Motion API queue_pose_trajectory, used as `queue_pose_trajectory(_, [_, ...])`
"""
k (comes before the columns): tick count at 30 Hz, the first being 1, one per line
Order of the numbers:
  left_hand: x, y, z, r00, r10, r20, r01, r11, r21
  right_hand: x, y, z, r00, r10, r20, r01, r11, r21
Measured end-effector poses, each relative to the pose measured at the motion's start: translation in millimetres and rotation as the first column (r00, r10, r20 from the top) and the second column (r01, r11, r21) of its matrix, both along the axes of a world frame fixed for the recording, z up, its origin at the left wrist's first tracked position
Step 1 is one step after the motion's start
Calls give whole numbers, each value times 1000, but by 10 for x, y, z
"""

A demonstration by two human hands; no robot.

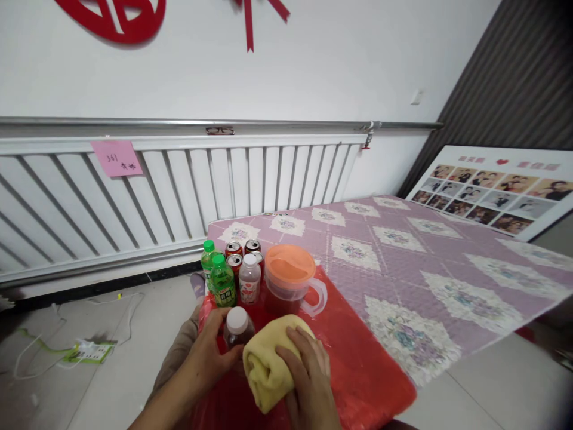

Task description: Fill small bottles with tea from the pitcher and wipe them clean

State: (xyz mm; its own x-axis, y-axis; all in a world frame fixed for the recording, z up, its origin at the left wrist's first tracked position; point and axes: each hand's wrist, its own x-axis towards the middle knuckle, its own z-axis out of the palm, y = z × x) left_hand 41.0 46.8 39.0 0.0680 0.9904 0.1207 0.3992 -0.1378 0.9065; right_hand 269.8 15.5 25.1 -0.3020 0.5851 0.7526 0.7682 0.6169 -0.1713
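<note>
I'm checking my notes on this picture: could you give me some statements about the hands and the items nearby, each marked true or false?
1. The pitcher has a green lid. False: the pitcher's lid is orange.
2. The right hand holds a rolled yellow cloth. True.
3. The left hand grips a soda can. False: the left hand is on a white-capped bottle.
4. A pink note is on the radiator. True.

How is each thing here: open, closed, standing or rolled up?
Jug: orange lid on
Green-capped bottles: closed, upright
Rear white-capped bottle: closed, upright
Front white-capped bottle: closed, in left hand
Yellow cloth: rolled, in right hand
Cans: upright, opening unclear
</note>
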Motion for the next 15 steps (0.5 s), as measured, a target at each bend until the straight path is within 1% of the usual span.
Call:
queue_pose_trajectory(3, [-38,11,-31,998,-35,54,37,999,-31,-141,50,108,998,32,-60,-31,999,17])
queue_pose_trajectory(6, [-90,22,-69,989,-44,140,55,996,-74,-298,81,135,996,60,-61,-56,997,57])
queue_pose_trajectory(10, [-139,23,-72,969,-111,220,138,984,-110,-390,52,56,997,57,-56,-52,996,74])
queue_pose_trajectory(12, [-157,19,-55,962,-141,234,173,977,-123,-375,20,-4,997,51,-52,-47,996,74])
queue_pose_trajectory(15, [-186,13,-33,961,-156,227,188,973,-130,-317,-21,-90,999,31,-17,-30,997,65])
